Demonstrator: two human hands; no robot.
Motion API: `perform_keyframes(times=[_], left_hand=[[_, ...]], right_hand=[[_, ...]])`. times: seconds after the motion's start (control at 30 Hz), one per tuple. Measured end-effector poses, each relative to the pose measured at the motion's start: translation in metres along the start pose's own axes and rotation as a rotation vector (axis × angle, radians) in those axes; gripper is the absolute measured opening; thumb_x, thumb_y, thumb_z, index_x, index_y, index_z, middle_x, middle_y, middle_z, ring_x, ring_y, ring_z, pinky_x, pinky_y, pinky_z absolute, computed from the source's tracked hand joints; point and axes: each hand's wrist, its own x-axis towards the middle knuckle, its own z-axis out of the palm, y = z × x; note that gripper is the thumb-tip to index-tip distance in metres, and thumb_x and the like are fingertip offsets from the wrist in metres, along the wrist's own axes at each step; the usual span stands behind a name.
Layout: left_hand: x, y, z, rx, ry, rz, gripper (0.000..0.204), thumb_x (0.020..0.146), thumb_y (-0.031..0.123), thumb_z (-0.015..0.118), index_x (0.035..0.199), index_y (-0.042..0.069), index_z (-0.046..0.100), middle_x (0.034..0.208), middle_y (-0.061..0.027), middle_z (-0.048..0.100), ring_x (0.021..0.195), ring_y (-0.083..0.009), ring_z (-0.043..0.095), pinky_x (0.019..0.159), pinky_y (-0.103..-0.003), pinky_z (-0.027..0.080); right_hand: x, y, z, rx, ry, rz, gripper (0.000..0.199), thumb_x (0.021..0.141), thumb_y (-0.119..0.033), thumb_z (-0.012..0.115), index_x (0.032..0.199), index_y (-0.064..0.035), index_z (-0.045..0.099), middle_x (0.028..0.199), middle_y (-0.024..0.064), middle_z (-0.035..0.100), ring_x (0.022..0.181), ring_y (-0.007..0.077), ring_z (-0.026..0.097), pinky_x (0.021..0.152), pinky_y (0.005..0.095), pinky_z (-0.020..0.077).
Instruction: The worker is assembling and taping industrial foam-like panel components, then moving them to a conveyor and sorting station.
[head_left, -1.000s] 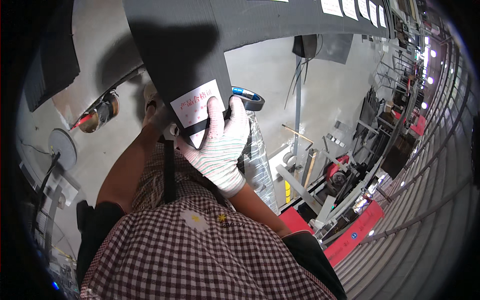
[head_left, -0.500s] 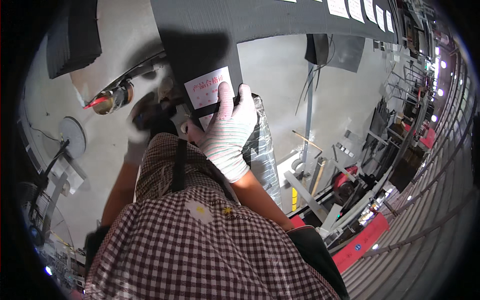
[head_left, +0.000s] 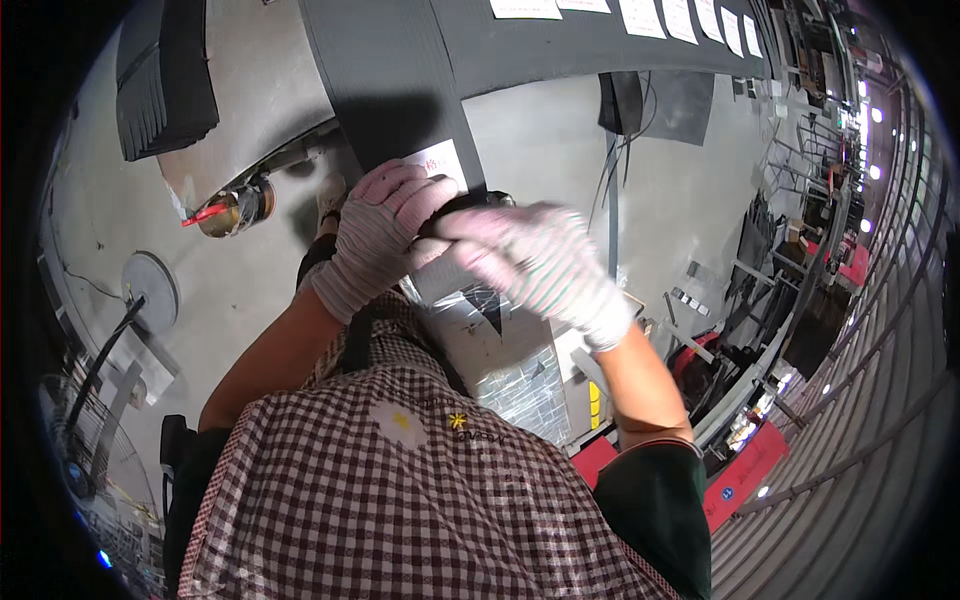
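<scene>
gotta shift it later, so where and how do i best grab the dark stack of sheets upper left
Probably the near end of the dark stack, coming from your side with the nearer left hand: its layered edges face you there. Thumb on top; the underside is hidden.

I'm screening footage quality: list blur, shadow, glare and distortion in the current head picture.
Head view: right hand smeared, left hand sharper; head view: dark shadow across the black strip; head view: bright glare on the silvery wrapping; head view: ribbed grey panels bow along the right side, corners black.
</scene>
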Motion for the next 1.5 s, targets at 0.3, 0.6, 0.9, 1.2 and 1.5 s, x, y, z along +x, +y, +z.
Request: perform_keyframes(times=[0.3,0.6,0.9,1.2,1.5], left_hand=[[0.0,-0.004,0.004,0.038,-0.043,0.012,0.044,0.068,0.021,0.08,0.109,0.016,0.068,0.11,0.0007,0.064,0.109,-0.0204,0.06,0.101,-0.04,0.05],[-0.029,-0.022,-0.018,-0.57,0.406,-0.803,0.036,0.089,0.015,0.073,0.121,0.004,0.06,0.102,-0.0044,0.065,0.101,-0.0129,0.059,0.089,-0.027,0.048],[-0.118,0.041,-0.007,-0.598,-0.489,-0.797,0.033,0.086,0.011,0.075,0.116,0.004,0.062,0.089,-0.0044,0.066,0.077,-0.0146,0.064,0.073,-0.028,0.054],[-0.011,0.061,-0.05,-1.041,0.261,-0.899,0.025,0.088,0.015,0.076,0.106,0.003,0.063,0.089,-0.0003,0.062,0.074,-0.0094,0.058,0.068,-0.024,0.05],[-0.048,-0.056,-0.004,-0.883,0.238,-1.251,0.023,0.096,0.025,0.067,0.099,0.003,0.066,0.084,0.0006,0.064,0.076,-0.0083,0.059,0.069,-0.023,0.047]], right_hand=[[0.042,0.102,0.055,-0.509,-0.395,0.524,0.017,0.089,-0.024,0.059,0.096,-0.0181,0.073,0.089,0.0114,0.072,0.085,0.0315,0.07,0.073,0.041,0.0542],[0.017,0.095,0.061,0.284,0.226,0.352,0.034,0.087,-0.005,0.059,0.12,-0.0072,0.068,0.109,0.021,0.069,0.098,0.0404,0.066,0.087,0.0425,0.0542],[-0.121,0.042,0.014,-0.157,-0.693,0.55,0.041,0.081,-0.003,0.062,0.119,-0.0183,0.068,0.103,0.0155,0.069,0.096,0.0371,0.068,0.084,0.0428,0.0552],[0.033,-0.032,-0.022,-0.071,-0.303,-0.055,0.037,0.094,-0.024,0.055,0.13,-0.0193,0.06,0.085,0.0126,0.067,0.075,0.0314,0.068,0.064,0.0406,0.0547],[0.06,0.092,0.015,-0.255,0.154,0.237,0.048,0.085,-0.059,0.063,0.083,-0.012,0.073,0.079,0.0065,0.071,0.074,0.0284,0.069,0.068,0.0379,0.0525]])
